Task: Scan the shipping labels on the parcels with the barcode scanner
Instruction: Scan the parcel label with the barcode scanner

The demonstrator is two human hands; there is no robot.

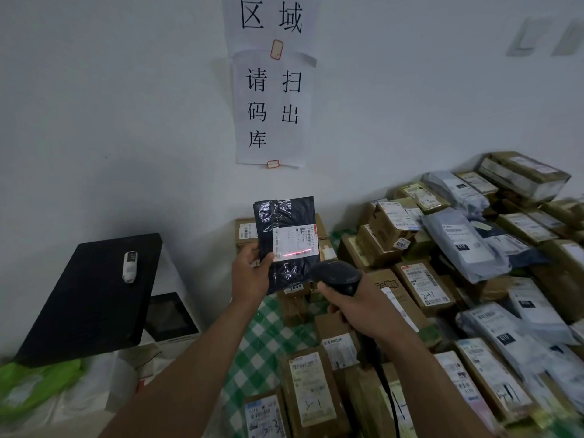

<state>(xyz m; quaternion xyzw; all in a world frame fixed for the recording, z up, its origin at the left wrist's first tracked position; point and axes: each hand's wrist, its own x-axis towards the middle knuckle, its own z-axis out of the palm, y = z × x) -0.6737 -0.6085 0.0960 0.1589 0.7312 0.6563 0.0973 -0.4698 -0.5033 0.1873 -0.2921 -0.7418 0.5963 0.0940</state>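
My left hand (251,273) grips the lower left edge of a black plastic parcel (282,216) and holds it upright in front of me. Its white shipping label (294,240) faces me, and a red scan line crosses the label's lower part. My right hand (357,306) grips the handle of a black barcode scanner (336,275), whose head points at the label from just below and to the right. The scanner's cable (387,387) hangs down past my right forearm.
Several cardboard boxes (309,393) and grey mailer bags (464,245) with labels cover a green checked cloth (268,330) on the right. A black machine lid (91,295) with a small white device (129,267) stands at the left. Paper signs (271,105) hang on the wall.
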